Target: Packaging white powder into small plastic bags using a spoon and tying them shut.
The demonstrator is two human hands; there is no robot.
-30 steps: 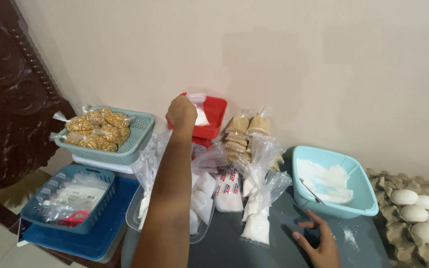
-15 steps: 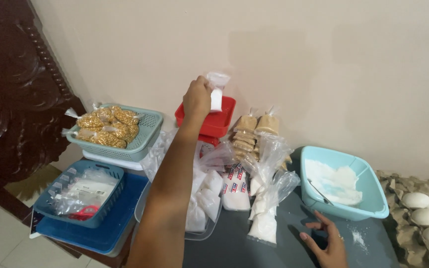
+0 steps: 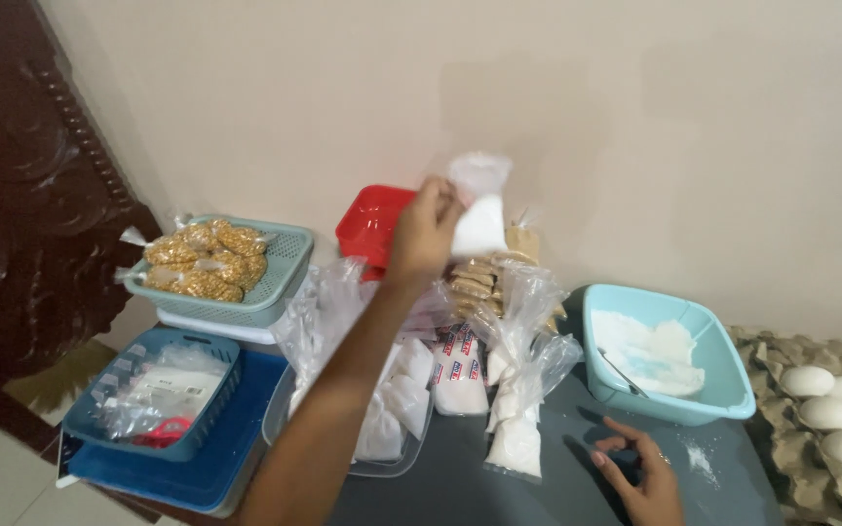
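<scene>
Two hands work over the dark table, the left hand pinching a small clear bag of white powder upright above the red tray, while the empty, loosely curled right hand rests nearer the light-blue tub.

- a small clear plastic bag half full of white powder, held up in the air by the left hand, pinched at its left edge.
- its empty top is loose and crumpled above the fingers; the filled lower part hangs to the right of the hand, a little tilted.
- it is well above and to the left of the right hand, clear of the surface below.
</scene>
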